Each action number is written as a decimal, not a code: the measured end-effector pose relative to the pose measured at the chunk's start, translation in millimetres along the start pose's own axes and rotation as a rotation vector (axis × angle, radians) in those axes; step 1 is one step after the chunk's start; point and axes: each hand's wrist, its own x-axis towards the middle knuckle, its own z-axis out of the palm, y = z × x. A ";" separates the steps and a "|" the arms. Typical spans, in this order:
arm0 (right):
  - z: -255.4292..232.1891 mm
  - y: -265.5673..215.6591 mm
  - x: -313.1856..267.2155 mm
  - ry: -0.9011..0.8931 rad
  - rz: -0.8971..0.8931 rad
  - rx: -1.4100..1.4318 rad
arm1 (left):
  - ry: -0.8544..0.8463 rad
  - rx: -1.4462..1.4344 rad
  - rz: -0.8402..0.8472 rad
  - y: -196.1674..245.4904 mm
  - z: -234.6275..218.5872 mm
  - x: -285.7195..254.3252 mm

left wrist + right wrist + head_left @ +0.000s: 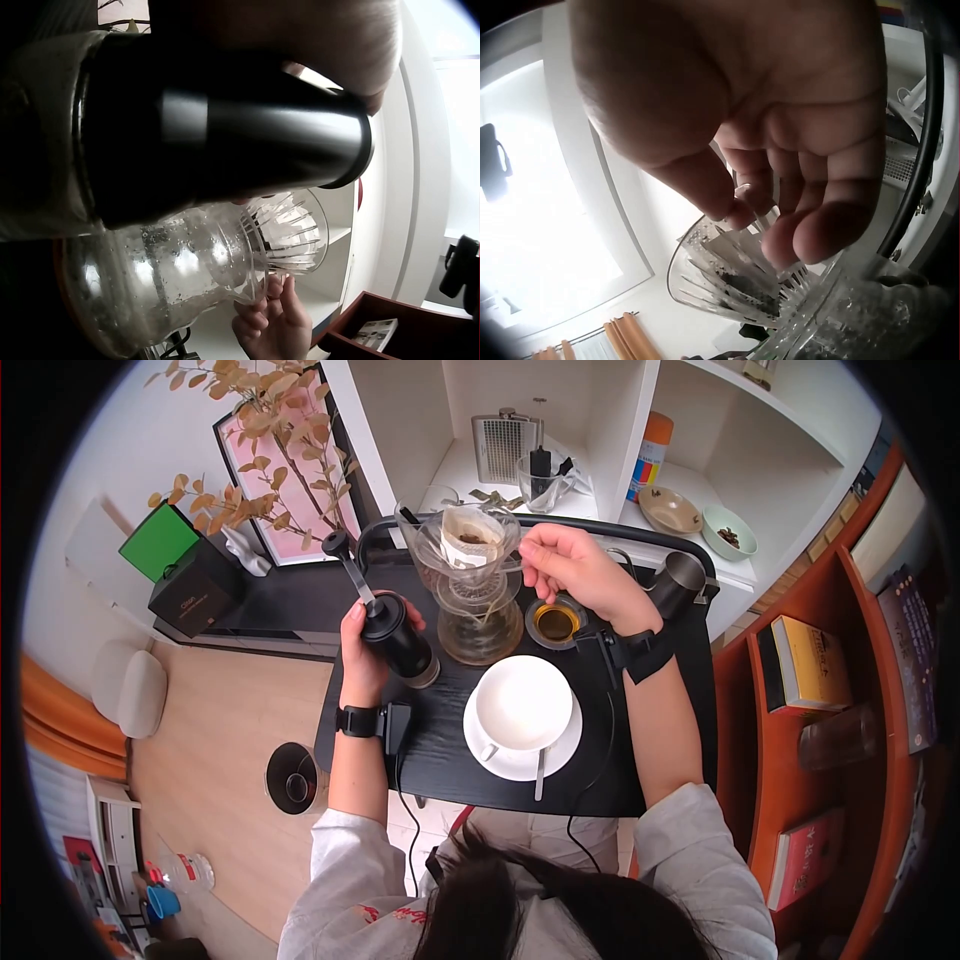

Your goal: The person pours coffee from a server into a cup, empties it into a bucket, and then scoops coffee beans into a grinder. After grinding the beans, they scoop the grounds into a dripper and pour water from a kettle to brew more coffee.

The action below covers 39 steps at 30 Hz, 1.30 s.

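My left hand (362, 672) grips a black hand coffee grinder (386, 628), its crank standing up at the top. In the left wrist view the grinder's dark body (225, 142) lies across the frame. A ribbed clear dripper (727, 274) with a paper filter (472, 538) and dark coffee grounds sits on a glass server (480, 635). At the dripper's right side, my right hand (575, 568) pinches its edge between thumb and fingers; the right wrist view shows the fingertips (739, 214) right at the rim.
On the black table, a white cup (522, 700) stands on a saucer with a spoon (540, 775). An amber-centred dish (556, 622) and a metal pitcher (678, 582) are to the right. White shelves (420, 420) rise behind; a black box (195, 595) lies far left.
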 end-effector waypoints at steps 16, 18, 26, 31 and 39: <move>-87.1 -2.0 -45.6 0.024 0.059 0.147 | -0.002 0.000 0.011 1.2 1.7 0.6; -97.0 10.9 -46.6 -0.011 0.108 0.184 | 0.007 -0.010 0.008 0.6 1.8 -0.1; -103.3 44.9 -36.1 -0.135 0.282 0.175 | 0.003 -0.020 -0.001 -0.2 0.5 0.4; -107.1 55.4 -34.4 -0.198 0.331 0.210 | -0.012 -0.016 0.000 -0.7 -1.3 0.8; -108.4 61.7 -34.3 -0.221 0.368 0.202 | 0.000 -0.021 -0.009 0.4 0.6 -0.1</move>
